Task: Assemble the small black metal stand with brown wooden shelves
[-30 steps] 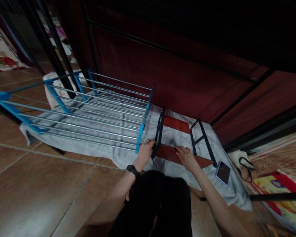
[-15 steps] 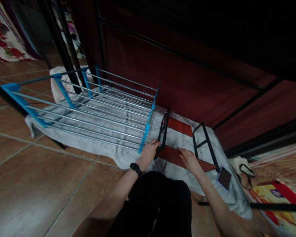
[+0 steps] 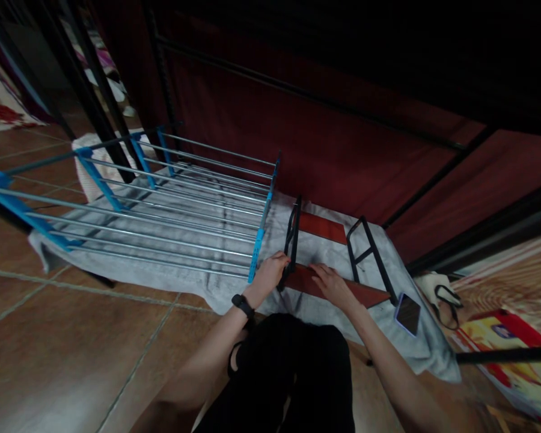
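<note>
1. No text, label, brand, number or sign can be read anywhere in the head view.
2. The printed sheet (image 3: 518, 355) in yellow and red at the lower right carries a small blue patch that may be a logo, but it is too blurred and small to make out.
3. The phone (image 3: 407, 314) lying on the grey towel (image 3: 193, 282) shows a dark, blank face with no characters.
4. The black band on the left wrist (image 3: 242, 302) shows no readable display.
</note>
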A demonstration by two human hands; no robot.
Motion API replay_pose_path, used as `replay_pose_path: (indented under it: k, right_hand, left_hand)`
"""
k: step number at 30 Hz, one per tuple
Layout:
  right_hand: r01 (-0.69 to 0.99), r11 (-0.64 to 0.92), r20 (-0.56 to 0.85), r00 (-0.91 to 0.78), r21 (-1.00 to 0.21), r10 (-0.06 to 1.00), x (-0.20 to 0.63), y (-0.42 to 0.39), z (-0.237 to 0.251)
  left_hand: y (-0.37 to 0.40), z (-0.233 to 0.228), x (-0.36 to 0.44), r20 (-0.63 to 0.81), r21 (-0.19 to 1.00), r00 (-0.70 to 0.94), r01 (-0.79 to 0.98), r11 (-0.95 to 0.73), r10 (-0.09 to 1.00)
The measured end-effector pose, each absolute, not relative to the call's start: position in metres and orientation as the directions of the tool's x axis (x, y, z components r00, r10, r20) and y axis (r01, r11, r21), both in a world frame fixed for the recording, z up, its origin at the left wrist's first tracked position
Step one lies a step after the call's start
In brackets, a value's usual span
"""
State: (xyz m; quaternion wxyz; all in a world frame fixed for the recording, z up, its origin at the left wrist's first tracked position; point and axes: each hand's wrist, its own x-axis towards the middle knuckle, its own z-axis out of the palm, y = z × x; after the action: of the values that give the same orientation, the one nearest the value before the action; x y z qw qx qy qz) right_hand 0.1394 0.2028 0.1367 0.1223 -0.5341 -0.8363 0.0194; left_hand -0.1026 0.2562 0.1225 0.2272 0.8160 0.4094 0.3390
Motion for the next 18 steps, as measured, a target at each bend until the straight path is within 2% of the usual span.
replay_pose_path:
  k: [5,12,18]
  right_hand:
    - [0.880,0.433,0.142,-0.412,-0.192,0.900,0.127,0.212,0.141]
    - [0.879,0.427,0.090,-0.418,-0.211,0.904,0.121,0.214,0.149]
    - [0.878,0.424,0.103,-0.411,-0.221,0.906,0.119,0.214,0.150]
  left_hand:
    - [0.256,0.122,-0.099,0.354,0.707,0.396,0.479,-0.520,0.847]
    - [0.259,0.130,-0.104,0.316,0.620,0.551,0.496,-0.608,0.772]
    - [0.271,0.120,-0.105,0.290,0.713,0.507,0.452,-0.537,0.811]
